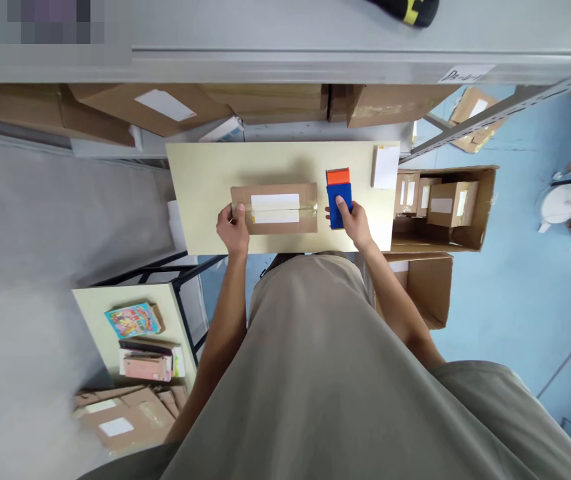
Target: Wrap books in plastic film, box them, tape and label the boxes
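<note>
A taped cardboard box point(285, 227) with a white label lies flat on the pale tabletop point(205, 163). At its left end, my left hand point(233, 225) grips the edge, thumb on top and fingers curled at the side. To the right of the box, my right hand point(354, 220) is closed around a flat blue object with an orange end point(339, 199). The thumb presses on its blue face and the orange end points away from me. What kind of thing it is I cannot make out.
A white pad point(385, 167) lies at the table's right corner. Cardboard boxes point(285, 103) line the shelf behind. An open carton point(488, 207) with smaller boxes stands at the right. Lower left, a side table point(100, 313) bears a colourful box point(133, 320) and folded cardboard point(130, 417).
</note>
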`<act>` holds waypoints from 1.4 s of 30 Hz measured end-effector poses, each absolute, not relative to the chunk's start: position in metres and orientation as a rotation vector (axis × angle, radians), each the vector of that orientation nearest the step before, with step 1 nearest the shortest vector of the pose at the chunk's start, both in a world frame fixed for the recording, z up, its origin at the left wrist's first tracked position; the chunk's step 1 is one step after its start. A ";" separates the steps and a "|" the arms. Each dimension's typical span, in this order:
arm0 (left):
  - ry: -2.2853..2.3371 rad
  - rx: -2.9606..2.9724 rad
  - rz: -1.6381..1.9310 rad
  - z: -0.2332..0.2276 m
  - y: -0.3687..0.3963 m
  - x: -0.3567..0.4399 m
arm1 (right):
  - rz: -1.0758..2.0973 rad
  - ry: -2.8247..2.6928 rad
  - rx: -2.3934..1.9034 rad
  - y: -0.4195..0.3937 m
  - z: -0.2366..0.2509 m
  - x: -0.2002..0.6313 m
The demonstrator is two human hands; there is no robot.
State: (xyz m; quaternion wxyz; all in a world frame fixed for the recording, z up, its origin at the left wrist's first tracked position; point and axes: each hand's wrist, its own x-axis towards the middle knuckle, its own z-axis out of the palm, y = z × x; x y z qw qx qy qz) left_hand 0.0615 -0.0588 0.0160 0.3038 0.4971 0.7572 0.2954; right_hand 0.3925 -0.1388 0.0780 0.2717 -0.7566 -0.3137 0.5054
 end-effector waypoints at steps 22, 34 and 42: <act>1.619 1.450 0.859 0.029 -0.039 0.015 | 0.955 -0.834 -1.964 -0.124 0.094 0.333; 1.751 1.321 0.796 -0.032 -0.064 -0.016 | 1.152 -0.711 -1.988 -0.165 0.032 0.269; 1.779 1.355 0.862 -0.019 -0.109 -0.033 | 0.938 -1.124 -2.260 -0.223 0.007 0.314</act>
